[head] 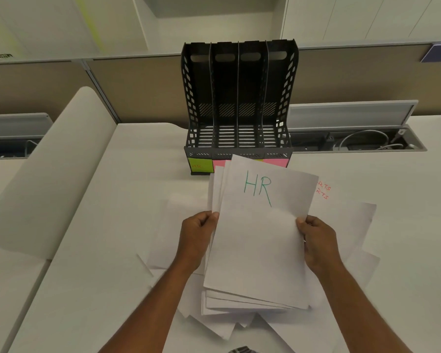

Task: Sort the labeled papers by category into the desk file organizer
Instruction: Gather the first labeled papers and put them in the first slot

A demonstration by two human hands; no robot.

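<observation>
A fanned sheaf of papers [255, 250] is gripped at mid-height by both hands: left hand [196, 238] on the left edge w/ fingers curled round it and thumb on top, right hand [318, 240] on the right edge, thumb pressed on the face, fingers wrapped behind. The sheaf is held above the desk [112, 225], just in front of the file organizer [239, 98]; its top corner overlaps the organizer's front lip in view. The top sheet is marked "HR" in green.

More loose sheets [354, 225] are spread on the desk under and beside the sheaf, one showing red lettering ending "RTS". The organizer's four slots are seen empty. A green sticky note [200, 165] marked HR is stuck on the leftmost slot front; pink notes [278, 163] are partly hidden, text not readable.

Handling, as judged: the sheets are light, thin, floppy and slick vs. each other, so the fan could slide apart or a sheet could slip out. Edges crease easily. The HR sheet is best pinched at a side edge or upper corner, peeled off w/ one hand while the rest is clamped by the other, then fed bottom edge first into the leftmost slot, approx. upright to avoid buckling.
</observation>
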